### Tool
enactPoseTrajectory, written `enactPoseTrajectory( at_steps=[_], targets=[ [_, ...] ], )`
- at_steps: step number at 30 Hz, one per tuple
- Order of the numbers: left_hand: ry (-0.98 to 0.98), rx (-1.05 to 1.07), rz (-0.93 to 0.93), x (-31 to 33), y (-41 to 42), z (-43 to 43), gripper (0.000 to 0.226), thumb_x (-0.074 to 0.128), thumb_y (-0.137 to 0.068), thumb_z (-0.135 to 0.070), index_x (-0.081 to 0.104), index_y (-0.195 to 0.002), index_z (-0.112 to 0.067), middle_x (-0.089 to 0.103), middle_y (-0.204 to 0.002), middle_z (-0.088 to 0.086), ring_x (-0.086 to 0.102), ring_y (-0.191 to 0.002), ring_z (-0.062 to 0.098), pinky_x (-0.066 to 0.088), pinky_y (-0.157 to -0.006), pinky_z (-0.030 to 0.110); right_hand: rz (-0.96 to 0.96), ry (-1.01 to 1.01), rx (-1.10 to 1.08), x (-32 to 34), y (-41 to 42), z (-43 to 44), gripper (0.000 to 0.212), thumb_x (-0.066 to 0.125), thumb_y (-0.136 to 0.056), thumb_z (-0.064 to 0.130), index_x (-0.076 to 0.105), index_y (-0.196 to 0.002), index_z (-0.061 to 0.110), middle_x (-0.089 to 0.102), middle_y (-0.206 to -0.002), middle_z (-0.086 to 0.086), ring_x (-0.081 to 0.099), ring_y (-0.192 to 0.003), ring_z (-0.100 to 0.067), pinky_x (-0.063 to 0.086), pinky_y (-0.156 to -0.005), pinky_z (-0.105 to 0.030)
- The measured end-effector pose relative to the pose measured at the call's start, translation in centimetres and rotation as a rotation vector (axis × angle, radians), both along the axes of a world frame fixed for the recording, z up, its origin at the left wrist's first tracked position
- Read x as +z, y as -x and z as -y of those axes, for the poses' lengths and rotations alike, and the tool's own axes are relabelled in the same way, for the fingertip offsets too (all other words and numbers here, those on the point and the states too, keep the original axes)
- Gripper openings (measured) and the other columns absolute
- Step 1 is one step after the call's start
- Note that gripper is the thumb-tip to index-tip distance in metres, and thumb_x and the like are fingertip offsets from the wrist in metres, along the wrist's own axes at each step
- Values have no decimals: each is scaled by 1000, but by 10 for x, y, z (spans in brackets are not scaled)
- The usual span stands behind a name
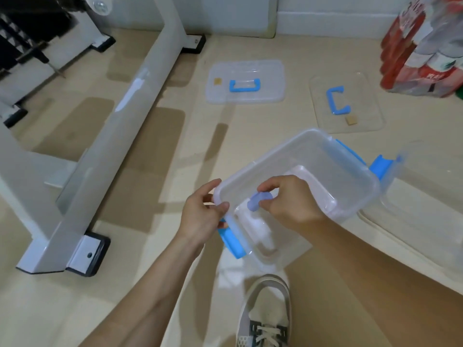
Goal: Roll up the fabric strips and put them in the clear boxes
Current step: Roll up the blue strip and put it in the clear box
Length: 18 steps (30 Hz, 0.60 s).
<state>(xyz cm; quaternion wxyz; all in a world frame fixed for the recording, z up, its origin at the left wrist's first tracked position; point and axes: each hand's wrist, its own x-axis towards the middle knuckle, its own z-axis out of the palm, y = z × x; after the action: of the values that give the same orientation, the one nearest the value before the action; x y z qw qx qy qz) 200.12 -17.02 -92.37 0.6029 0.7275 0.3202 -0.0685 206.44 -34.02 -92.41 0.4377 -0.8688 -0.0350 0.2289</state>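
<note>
Clear glossy plastic box [350, 156] — smooth white painted metal frame [140, 101].

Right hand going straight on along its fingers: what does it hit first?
Probably the clear box at its end wall, with the pinched fabric roll touching first. The left hand grips that rim just outside. Depth is unclear.

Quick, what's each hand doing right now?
Left hand: fingers grip the box by its rim.
Right hand: fingers pinch a small blue roll.

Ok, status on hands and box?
Left hand grips clear box rim. Right hand pinches rolled strip at box opening. Nothing in the way.
</note>
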Motion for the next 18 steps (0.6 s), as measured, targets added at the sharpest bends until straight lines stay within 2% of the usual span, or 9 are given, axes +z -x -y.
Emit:
enactPoseTrajectory(
  at_steps=[3,5,6,8,10,12,16,18],
  targets=[
    [55,19,17,-2,-2,1,48,64,-85,0,56,-124,-27,57,-96,3,63,-78,19,55,-55,24,-30,65,37,-24,2,-15,23,68,-75,13,69,-92,-1,71,-103,-15,64,-101,-27,54,-80,-31],
    [83,22,24,-3,0,0,47,64,-85,0,57,-124,-27,59,-97,4,65,-74,15,53,-54,22,-56,82,44,-38,2,-27,27,68,-75,11,66,-95,-6,68,-108,-20,63,-103,-31,54,-83,-36],
    [99,27,32,-4,0,0,47,65,-85,-1,57,-124,-27,59,-97,5,66,-71,11,53,-54,21,-74,85,48,-45,1,-32,24,67,-77,11,67,-95,-4,68,-108,-19,63,-102,-31,54,-84,-35],
    [121,39,39,-6,0,-1,47,65,-85,0,57,-124,-26,59,-96,4,66,-64,4,52,-54,20,-120,80,51,-57,-2,-42,13,64,-82,11,70,-93,10,69,-107,-7,64,-98,-24,53,-85,-28],
    [132,46,40,-6,0,0,48,65,-85,1,57,-126,-24,58,-93,3,65,-60,2,52,-53,20,-163,61,39,-67,-4,-51,13,62,-82,11,68,-88,21,67,-102,0,64,-95,-20,53,-83,-27],
    [141,48,42,-6,0,-1,49,64,-85,2,57,-126,-23,56,-91,3,63,-58,1,52,-53,20,-178,70,21,-74,-4,-56,14,62,-81,10,67,-89,21,66,-94,3,65,-92,-19,53,-81,-27],
    [164,45,46,-6,0,-2,49,65,-85,2,57,-127,-22,56,-93,5,64,-59,2,52,-53,20,-211,38,-58,-82,-2,-55,15,66,-76,10,70,-88,18,69,-94,-3,68,-86,-23,57,-79,-33],
    [172,48,49,-6,0,-2,50,65,-84,2,57,-127,-22,55,-92,4,63,-59,2,53,-53,21,-189,65,-14,-83,-2,-58,15,63,-78,9,69,-88,18,64,-86,4,65,-83,-19,55,-75,-28]
  ],
)
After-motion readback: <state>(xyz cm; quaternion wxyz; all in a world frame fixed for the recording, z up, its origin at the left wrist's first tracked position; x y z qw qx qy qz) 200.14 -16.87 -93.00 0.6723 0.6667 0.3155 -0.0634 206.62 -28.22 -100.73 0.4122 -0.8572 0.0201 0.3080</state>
